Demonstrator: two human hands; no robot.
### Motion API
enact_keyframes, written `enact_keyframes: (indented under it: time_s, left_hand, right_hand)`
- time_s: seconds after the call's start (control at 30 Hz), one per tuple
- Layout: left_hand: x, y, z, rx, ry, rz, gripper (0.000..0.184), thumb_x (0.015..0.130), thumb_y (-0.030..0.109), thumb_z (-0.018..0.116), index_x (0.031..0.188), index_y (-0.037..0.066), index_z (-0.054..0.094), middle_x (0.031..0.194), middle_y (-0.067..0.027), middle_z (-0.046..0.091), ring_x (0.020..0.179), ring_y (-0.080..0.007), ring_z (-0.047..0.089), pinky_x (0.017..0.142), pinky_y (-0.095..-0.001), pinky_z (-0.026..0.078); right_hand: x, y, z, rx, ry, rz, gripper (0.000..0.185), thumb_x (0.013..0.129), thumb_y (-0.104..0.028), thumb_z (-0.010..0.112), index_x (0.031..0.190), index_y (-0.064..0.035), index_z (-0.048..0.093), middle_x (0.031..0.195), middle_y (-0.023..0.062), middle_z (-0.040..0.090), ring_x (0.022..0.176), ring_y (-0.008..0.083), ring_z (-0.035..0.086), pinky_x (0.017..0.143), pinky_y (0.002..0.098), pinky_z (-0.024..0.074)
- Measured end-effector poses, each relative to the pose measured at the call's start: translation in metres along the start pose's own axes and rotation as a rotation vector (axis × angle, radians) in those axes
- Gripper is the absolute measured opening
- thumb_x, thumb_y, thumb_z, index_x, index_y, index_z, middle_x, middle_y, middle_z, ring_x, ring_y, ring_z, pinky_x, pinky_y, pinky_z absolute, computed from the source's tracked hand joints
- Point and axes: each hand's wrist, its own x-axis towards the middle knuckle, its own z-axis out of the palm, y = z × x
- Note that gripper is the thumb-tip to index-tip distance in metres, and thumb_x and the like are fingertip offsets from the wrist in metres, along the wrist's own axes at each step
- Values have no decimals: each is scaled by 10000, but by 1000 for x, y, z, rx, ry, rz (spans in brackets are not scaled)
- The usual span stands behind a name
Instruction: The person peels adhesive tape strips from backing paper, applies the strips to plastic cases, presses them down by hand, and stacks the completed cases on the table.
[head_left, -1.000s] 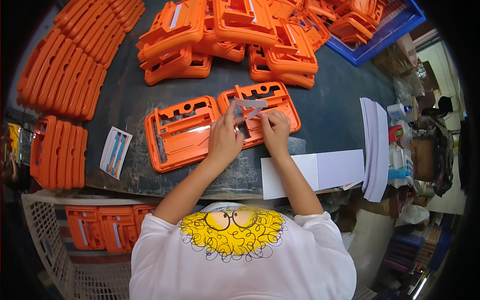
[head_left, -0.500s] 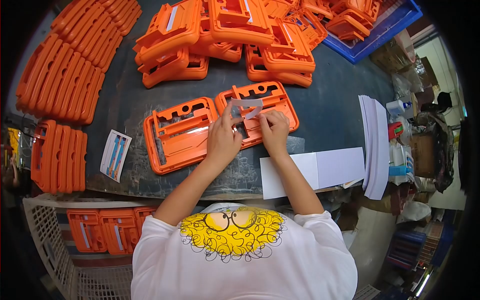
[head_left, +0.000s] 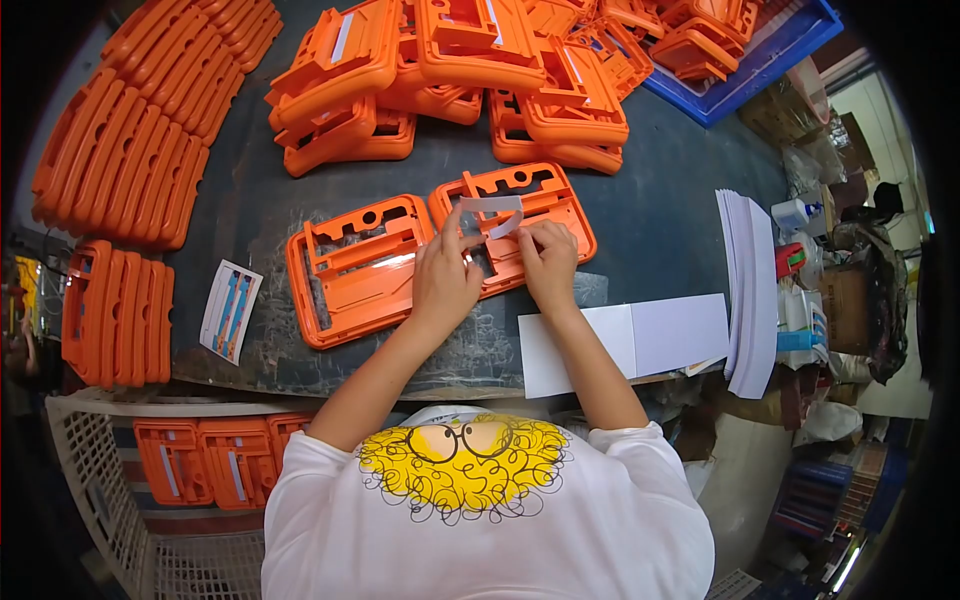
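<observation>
Two orange plastic frames lie side by side on the dark table, the left frame and the right frame. A bent white strip stands over the right frame, between my hands. My left hand rests across the inner edges of both frames, its index finger raised at the strip's left end and its fingers apart. My right hand is over the right frame, thumb and index finger pinched at the strip's lower end.
Orange frames are piled at the back, beside a blue crate. More stand in rows at left. A sticker sheet lies left. White sheets and a paper stack lie right. A white basket stands below the table.
The white strip's lower end has curved round, and its loop looks more closed than a second ago. Both hands have stayed nearly in place; the whole view has shifted slightly.
</observation>
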Motion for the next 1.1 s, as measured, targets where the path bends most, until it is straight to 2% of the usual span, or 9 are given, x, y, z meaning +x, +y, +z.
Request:
enact_keyframes:
  time_s: [0.13,0.23,0.33,0.43,0.63,0.73,0.83,0.93,1.1]
  left_hand:
    - [1,2,-1,-2,-3,-7,738,811,36,562,1475,-6,242,1134,-77,709,1152,-341,573,1017,-469,376]
    - [0,1,1,0,-3,-18,742,808,36,563,1475,-4,239,1135,-72,710,1155,-335,573,1019,-465,376]
    - [1,0,1,-21,3,-21,755,802,36,563,1478,-1,230,1132,-67,711,1149,-331,575,1019,-461,377]
    - [1,1,0,-44,-11,-51,769,796,38,563,1484,1,221,1131,-63,712,1144,-326,578,1019,-459,376]
    - [0,-1,2,-15,25,-7,782,778,42,562,1478,-27,222,1118,-67,712,1078,-309,596,994,-458,393]
    - [0,-2,2,-7,28,-4,788,779,45,564,1481,-29,214,1118,-66,713,1080,-310,595,996,-457,393]
    - [0,-2,2,-42,-1,-34,768,807,55,566,1483,-27,211,1148,-55,707,1145,-326,572,1028,-453,372]
    - [0,-2,2,-14,24,-14,790,784,51,569,1483,-32,211,1117,-63,713,1083,-305,593,997,-459,391]
    - [0,-3,3,-15,25,-10,785,790,53,568,1483,-34,210,1123,-60,711,1080,-304,594,996,-459,391]
  right_hand:
    - [2,-13,1,148,24,127,141,798,-180,751,793,-44,716,778,47,645,831,235,582,815,373,380]
    - [5,-7,12,207,119,189,107,792,-85,764,824,9,724,774,74,663,656,136,587,596,271,452]
    - [6,-13,12,274,141,260,109,790,-99,766,792,3,728,738,70,659,686,160,585,633,296,449]
    - [2,-13,17,132,174,146,154,775,-192,777,716,-61,722,727,28,639,808,215,571,824,368,369]
    - [-1,-11,17,55,175,109,149,769,-189,779,719,-61,722,702,24,617,793,208,561,821,369,361]
    - [-1,-13,17,40,195,94,144,767,-180,779,715,-60,718,697,23,615,792,205,563,826,365,359]
    - [-2,-14,18,5,202,62,133,762,-168,780,717,-60,716,695,20,615,790,202,564,830,363,358]
    - [-3,-15,18,-8,208,61,129,757,-159,781,710,-61,711,695,19,615,793,201,565,832,362,359]
    - [-4,-14,19,-9,226,45,120,758,-158,779,719,-65,712,700,18,615,797,204,567,836,362,360]
